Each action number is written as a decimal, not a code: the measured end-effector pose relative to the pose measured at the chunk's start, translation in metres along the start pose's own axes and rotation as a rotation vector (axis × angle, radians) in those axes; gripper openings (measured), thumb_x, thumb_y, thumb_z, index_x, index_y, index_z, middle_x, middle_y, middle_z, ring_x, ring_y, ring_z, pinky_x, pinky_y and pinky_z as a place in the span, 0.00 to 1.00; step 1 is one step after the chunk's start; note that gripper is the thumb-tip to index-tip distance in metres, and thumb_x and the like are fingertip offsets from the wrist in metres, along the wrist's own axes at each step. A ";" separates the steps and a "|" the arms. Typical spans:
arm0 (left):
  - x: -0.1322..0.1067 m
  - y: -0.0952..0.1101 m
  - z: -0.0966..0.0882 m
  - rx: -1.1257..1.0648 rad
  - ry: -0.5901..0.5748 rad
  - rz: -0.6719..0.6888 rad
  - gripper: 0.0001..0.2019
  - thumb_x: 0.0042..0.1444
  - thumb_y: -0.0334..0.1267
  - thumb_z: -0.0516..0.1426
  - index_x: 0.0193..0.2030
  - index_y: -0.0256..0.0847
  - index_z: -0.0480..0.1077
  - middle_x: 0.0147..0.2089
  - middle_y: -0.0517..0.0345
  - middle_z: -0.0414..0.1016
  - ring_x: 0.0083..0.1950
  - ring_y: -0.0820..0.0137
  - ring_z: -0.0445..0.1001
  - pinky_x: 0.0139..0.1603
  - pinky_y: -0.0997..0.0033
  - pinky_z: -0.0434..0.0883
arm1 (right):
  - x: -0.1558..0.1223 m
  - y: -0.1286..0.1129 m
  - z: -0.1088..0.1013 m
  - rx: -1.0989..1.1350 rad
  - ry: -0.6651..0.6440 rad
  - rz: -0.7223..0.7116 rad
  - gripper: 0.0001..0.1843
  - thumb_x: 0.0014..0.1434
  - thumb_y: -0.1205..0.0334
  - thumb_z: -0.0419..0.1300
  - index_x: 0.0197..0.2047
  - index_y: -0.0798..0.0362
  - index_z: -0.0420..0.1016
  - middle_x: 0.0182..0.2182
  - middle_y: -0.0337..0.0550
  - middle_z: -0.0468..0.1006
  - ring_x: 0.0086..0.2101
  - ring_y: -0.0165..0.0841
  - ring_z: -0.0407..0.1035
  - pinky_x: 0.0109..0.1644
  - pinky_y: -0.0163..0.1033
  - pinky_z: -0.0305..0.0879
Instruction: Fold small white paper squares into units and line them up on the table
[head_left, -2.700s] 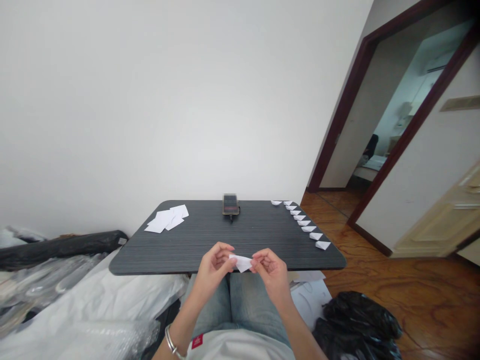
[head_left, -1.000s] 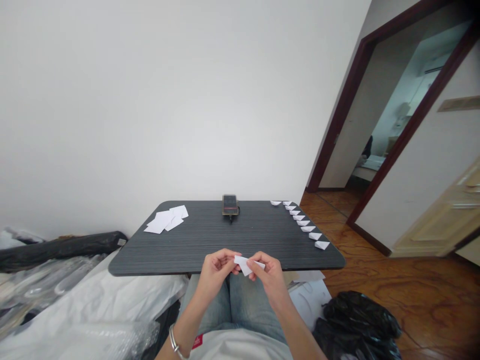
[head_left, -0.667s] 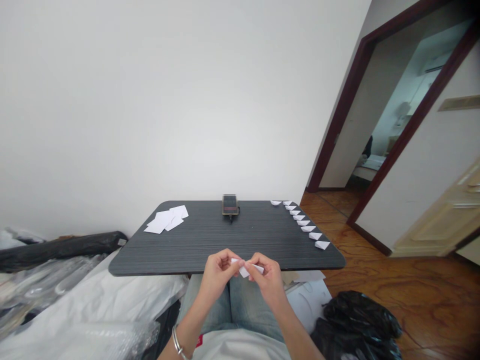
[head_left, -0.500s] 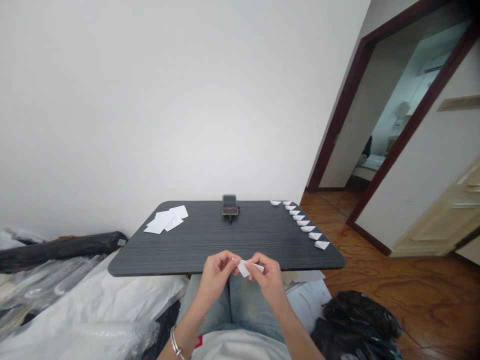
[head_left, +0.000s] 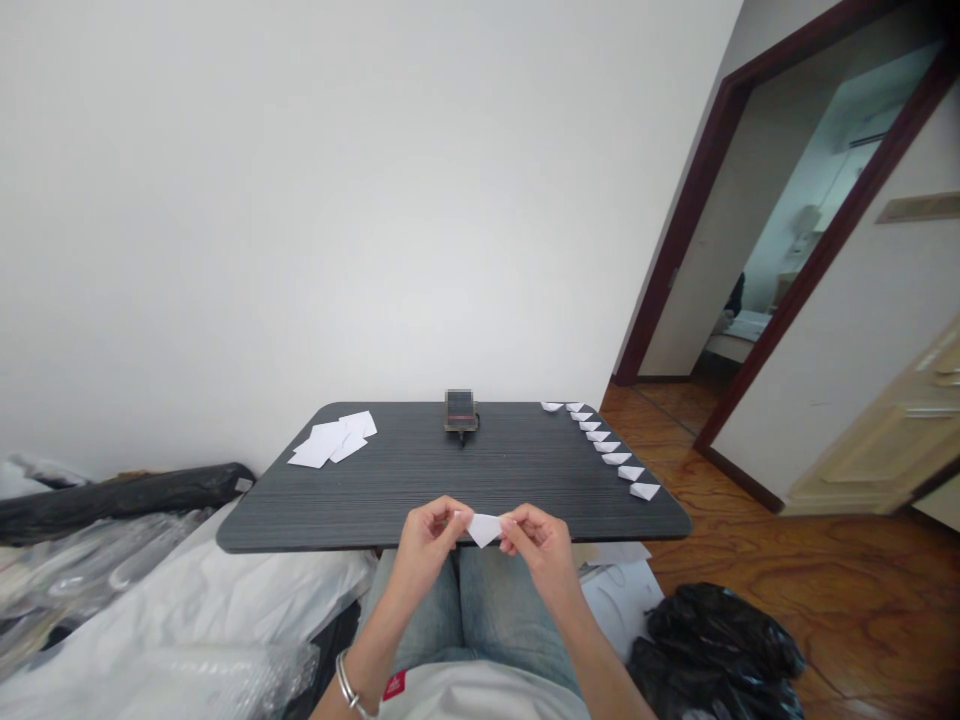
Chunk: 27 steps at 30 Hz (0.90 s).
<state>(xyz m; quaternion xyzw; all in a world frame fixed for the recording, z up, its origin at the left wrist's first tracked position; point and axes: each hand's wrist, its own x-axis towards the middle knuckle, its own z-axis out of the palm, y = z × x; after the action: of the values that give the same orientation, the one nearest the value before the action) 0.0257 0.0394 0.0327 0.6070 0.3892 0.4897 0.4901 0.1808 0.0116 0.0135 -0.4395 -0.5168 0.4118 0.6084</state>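
A person works at a dark, finely striped table (head_left: 420, 480), and I see both bare hands at the middle of its near edge. The left hand (head_left: 431, 535) pinches one end of a small folded white paper (head_left: 484, 530) between thumb and fingers; the right hand (head_left: 541, 540) pinches the other end the same way. The paper spans the gap between the hands over the table's near edge, roughly level, with a pointed part facing down.

Toward the table's far left corner, several loose white sheets (head_left: 328, 442) lie overlapping. At the middle of the table's far edge stands a small dark device (head_left: 460, 408). Along the table's right edge runs a slanting row of small folded paper pieces (head_left: 616, 459), with one piece set a little inward at the far end. Below the table's near edge are the person's blue jeans (head_left: 480, 620). Right of the table, a crumpled black plastic bag (head_left: 716, 650) rests on the wood floor (head_left: 847, 580). Left of the table lies a long black roll (head_left: 142, 492).
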 end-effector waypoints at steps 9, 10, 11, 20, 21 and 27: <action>-0.004 -0.002 0.005 0.185 -0.003 0.037 0.11 0.50 0.41 0.58 0.23 0.35 0.71 0.20 0.59 0.70 0.23 0.73 0.64 0.26 0.76 0.59 | 0.000 0.002 0.004 -0.016 -0.010 0.023 0.14 0.48 0.54 0.65 0.22 0.55 0.71 0.16 0.37 0.73 0.19 0.29 0.67 0.24 0.32 0.61; -0.004 -0.002 0.004 0.209 0.004 0.055 0.12 0.51 0.41 0.57 0.23 0.35 0.71 0.21 0.59 0.70 0.24 0.72 0.65 0.27 0.76 0.60 | 0.000 0.002 0.003 -0.015 -0.011 0.023 0.14 0.48 0.54 0.64 0.23 0.55 0.71 0.17 0.38 0.73 0.20 0.30 0.68 0.24 0.32 0.61; -0.004 -0.003 0.004 0.230 0.009 0.072 0.12 0.52 0.40 0.56 0.24 0.35 0.71 0.21 0.59 0.71 0.24 0.71 0.65 0.27 0.76 0.60 | 0.000 0.002 0.002 -0.013 -0.016 0.023 0.14 0.49 0.53 0.64 0.24 0.55 0.72 0.17 0.39 0.74 0.20 0.30 0.69 0.24 0.32 0.61; -0.005 0.000 -0.004 0.214 0.006 0.123 0.11 0.56 0.38 0.51 0.32 0.37 0.73 0.27 0.57 0.74 0.29 0.68 0.69 0.33 0.74 0.63 | 0.003 0.008 -0.001 -0.033 -0.045 0.022 0.16 0.52 0.51 0.61 0.26 0.56 0.73 0.18 0.41 0.75 0.22 0.31 0.70 0.24 0.32 0.61; -0.005 0.000 -0.005 0.217 0.018 0.132 0.11 0.56 0.38 0.51 0.34 0.37 0.73 0.26 0.58 0.73 0.28 0.68 0.69 0.32 0.74 0.63 | 0.003 0.008 -0.001 -0.034 -0.048 0.023 0.16 0.52 0.50 0.61 0.26 0.56 0.72 0.19 0.41 0.75 0.22 0.31 0.70 0.24 0.32 0.61; -0.006 -0.006 -0.004 0.214 0.064 0.191 0.14 0.59 0.39 0.49 0.48 0.37 0.69 0.22 0.62 0.68 0.27 0.70 0.67 0.31 0.74 0.61 | 0.001 0.005 0.002 -0.006 -0.031 0.023 0.15 0.52 0.51 0.61 0.26 0.56 0.72 0.21 0.42 0.76 0.23 0.32 0.71 0.24 0.32 0.61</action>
<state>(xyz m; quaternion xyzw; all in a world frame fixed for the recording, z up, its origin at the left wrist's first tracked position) 0.0203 0.0359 0.0258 0.6739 0.3952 0.5091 0.3613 0.1782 0.0143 0.0089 -0.4409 -0.5221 0.4240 0.5944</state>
